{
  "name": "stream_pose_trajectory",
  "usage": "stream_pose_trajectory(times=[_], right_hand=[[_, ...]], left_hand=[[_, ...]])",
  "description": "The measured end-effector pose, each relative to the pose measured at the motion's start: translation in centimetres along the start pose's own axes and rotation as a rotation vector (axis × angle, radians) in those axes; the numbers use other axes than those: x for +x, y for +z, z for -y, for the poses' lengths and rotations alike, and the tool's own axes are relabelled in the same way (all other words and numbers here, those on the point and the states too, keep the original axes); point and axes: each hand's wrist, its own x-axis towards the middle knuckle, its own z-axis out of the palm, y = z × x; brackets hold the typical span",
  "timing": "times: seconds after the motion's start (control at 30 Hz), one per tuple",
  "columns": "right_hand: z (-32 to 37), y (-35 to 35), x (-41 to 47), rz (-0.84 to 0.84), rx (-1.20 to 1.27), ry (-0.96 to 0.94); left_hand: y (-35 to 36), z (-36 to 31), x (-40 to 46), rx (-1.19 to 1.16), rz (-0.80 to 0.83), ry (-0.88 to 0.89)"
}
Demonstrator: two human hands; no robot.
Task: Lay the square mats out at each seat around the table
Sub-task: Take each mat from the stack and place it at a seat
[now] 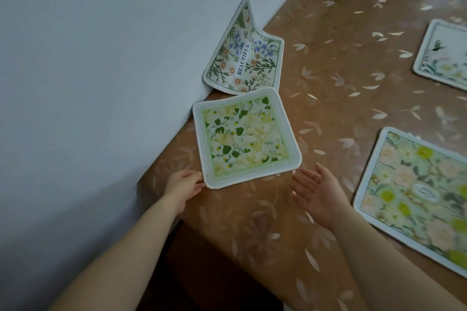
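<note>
A square mat with yellow flowers and green leaves [246, 135] lies flat on the brown table [328, 63], close to the wall. My left hand [184, 187] touches its near left corner with the fingertips. My right hand [317, 193] hovers open, palm up, just off the mat's near right corner and holds nothing. Behind it a second square mat printed "BEAUTIFUL" [246, 57] leans bent against the wall, half of it on the table.
A pale wall [101, 58] runs along the table's left edge. Two larger floral mats lie to the right, one near [414, 197] and one farther back [444, 54]. A dark gap drops off below the table's near left edge.
</note>
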Motion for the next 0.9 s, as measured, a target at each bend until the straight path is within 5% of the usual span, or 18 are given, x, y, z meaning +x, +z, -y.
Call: stream_pose_trajectory(times=[0.13,0.33,0.9], right_hand=[[1.0,-0.8,0.9,-0.032,-0.010,-0.020],[1.9,-1.2,1.3,-0.055,-0.042,-0.048],[1.1,-1.5,2.4,-0.151,-0.313,-0.096]], left_hand=[[1.0,-0.8,1.1,0.186,-0.057,0.051],[2.1,-0.7,1.9,0.162,-0.080,0.070],[-2.5,-0.3,2.6,0.499,0.121,0.118]])
